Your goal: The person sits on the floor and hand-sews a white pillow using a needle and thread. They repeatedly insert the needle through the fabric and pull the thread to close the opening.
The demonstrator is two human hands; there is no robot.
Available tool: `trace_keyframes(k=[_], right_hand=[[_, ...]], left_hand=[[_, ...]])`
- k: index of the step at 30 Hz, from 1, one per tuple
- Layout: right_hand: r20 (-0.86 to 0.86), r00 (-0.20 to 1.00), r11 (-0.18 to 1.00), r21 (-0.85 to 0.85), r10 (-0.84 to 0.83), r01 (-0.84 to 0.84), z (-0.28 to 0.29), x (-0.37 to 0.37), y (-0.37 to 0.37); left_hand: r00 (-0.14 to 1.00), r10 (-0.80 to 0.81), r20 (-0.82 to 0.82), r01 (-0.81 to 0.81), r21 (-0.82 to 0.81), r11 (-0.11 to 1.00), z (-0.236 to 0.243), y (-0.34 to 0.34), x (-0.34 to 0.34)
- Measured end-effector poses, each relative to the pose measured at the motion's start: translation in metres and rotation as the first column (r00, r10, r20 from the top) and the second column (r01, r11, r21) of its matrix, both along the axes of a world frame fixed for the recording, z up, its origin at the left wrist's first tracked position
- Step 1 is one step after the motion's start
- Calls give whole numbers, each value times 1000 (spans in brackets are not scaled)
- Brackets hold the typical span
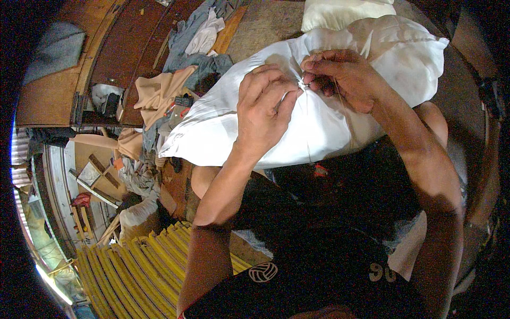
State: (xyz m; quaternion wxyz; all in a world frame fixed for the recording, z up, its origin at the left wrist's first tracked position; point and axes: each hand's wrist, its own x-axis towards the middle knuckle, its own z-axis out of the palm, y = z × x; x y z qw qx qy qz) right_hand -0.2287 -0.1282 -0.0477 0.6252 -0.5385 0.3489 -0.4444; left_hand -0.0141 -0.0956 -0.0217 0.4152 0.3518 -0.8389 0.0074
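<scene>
Left hand (264, 109) at white cushion (212, 133); right hand (345, 77), its two o'clock: both curled, grips I can't tell. Pale cushion (345, 15), one o'clock, cut off.

A plump, glossy white cushion (325, 125) lies slantwise across the lap (340, 186), puckered near its middle.

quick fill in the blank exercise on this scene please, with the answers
The left hand and right hand meet over a large cushion that is ____ in colour.
A second cushion is cut off by the picture's ____ edge.
The yellow slatted surface shows toward the lower ____.
The person's shirt is mostly ____.

Missing words: white; top; left; black.
</scene>
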Motion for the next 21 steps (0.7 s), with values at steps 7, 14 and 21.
trace_keyframes(k=[7,14,21], right_hand=[[15,1000,1000,19,-6,6,3,5,3],[112,993,982,190,-23,2,6,1,1],[-156,981,941,-332,-118,60,-30,-1,-10]], left_hand=[[1000,-13,-18,13,-29,999,2,1,-1],[999,-27,-40,39,350,936,66,35,37],[877,-24,-480,226,369,902,85,79,68]])
